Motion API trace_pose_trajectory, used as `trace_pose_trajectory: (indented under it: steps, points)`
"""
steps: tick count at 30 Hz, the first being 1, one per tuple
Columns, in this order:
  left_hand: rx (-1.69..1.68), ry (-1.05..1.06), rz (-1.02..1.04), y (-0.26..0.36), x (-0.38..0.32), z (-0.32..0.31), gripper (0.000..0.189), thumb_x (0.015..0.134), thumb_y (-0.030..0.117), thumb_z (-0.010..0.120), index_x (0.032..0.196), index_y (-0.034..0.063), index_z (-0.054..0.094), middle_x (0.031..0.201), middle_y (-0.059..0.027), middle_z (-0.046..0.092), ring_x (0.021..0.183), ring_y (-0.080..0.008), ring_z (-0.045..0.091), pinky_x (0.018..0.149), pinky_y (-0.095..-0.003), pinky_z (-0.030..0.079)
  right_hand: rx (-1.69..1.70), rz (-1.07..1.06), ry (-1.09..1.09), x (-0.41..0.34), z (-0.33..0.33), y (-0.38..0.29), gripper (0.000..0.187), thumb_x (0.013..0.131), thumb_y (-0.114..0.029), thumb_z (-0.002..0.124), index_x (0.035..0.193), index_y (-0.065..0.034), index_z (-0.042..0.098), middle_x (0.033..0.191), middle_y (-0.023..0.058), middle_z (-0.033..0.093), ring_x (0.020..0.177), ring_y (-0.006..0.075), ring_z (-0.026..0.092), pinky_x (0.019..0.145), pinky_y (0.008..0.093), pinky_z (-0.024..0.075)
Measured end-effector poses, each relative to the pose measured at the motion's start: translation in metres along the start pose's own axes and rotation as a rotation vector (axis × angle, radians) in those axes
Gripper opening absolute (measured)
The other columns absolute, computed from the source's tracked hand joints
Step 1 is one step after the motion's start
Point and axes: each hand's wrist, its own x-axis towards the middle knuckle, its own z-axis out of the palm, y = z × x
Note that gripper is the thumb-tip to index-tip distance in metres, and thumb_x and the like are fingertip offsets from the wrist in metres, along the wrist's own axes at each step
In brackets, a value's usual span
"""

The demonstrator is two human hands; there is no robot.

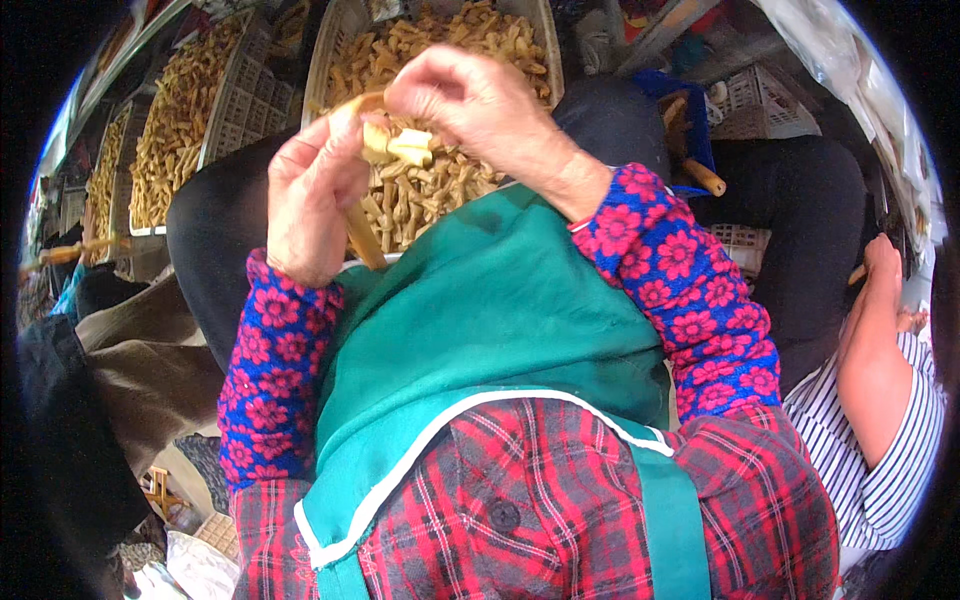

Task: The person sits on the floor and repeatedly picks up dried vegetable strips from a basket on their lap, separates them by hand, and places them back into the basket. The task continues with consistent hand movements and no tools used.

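Observation:
My left hand (319,187) pinches a pale yellow-brown strip (352,109) over a white plastic crate (556,52). The same kind of brown pieces (420,195), short and knobbly, fill the crate; I cannot tell what they are made of. My right hand (480,105) is at the strip's upper right end, its thumb and fingers brought together there. Below the strip, between the hands, show pale cream-yellow pieces (409,146), close to my left fingertips. A brown stick-like piece (364,240) reaches down from under my left hand to the crate's near edge.
More crates (244,105) of brown pieces (176,127) stand at the left. On the right are a blue container (694,112) with a wooden-looking handle (703,178) across its edge, and a pale slatted crate (772,105). A person in a striped top (892,450) sits at the far right.

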Motion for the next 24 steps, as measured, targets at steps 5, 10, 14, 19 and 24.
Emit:
trace_pose_trajectory:
  steps: [5,10,14,19,24]
  points:
    - [0.097,0.091,-0.003,-0.005,-0.001,-0.005,0.025,0.099,0.029,0.069,0.098,0.0055,0.060,0.076,0.0047,0.059,0.055,0.0000,0.043,0.047,-0.0178,0.029,-0.406,-0.418,-0.002,-0.021,0.023,-0.021,0.017,0.098,-0.026,0.069,0.099,-0.0084,0.069,0.073,-0.0026,0.066,0.064,0.0070,0.061,0.056,0.0248,0.0495]
    - [0.187,0.127,0.016,-0.010,0.005,-0.037,0.039,0.103,0.039,0.061,0.114,0.0011,0.059,0.080,-0.0022,0.066,0.062,-0.0062,0.055,0.052,-0.0206,0.039,-0.177,0.121,0.046,-0.014,-0.023,-0.051,0.015,0.099,-0.018,0.064,0.100,-0.0034,0.067,0.076,0.0077,0.067,0.064,0.0186,0.063,0.057,0.0304,0.0496]
    - [0.930,0.034,0.438,-0.003,0.004,-0.017,0.057,0.094,0.031,0.072,0.138,0.0022,0.051,0.099,-0.0095,0.073,0.085,-0.0225,0.068,0.080,-0.0350,0.054,-0.335,-0.402,0.202,-0.011,-0.005,-0.015,0.017,0.096,-0.016,0.065,0.106,-0.0021,0.064,0.084,0.0217,0.069,0.079,0.0395,0.070,0.067,0.0426,0.0542]
    - [1.310,-0.176,0.481,-0.012,0.009,0.002,0.028,0.095,0.024,0.069,0.115,0.0066,0.062,0.089,-0.0173,0.069,0.082,-0.0359,0.069,0.069,-0.0449,0.054,-0.447,-0.461,0.039,-0.013,0.001,-0.010,0.015,0.100,-0.020,0.065,0.100,-0.0061,0.069,0.073,0.0115,0.066,0.061,0.0207,0.067,0.057,0.0332,0.0513]
    - [0.994,-0.142,0.287,0.016,0.006,-0.012,0.027,0.104,0.024,0.057,0.090,0.0009,0.062,0.069,-0.0135,0.057,0.062,-0.0226,0.055,0.061,-0.0346,0.046,-0.470,-0.422,0.054,-0.010,-0.022,-0.010,0.017,0.099,-0.022,0.066,0.098,-0.0057,0.069,0.071,0.0093,0.066,0.063,0.0226,0.067,0.058,0.0326,0.0514]
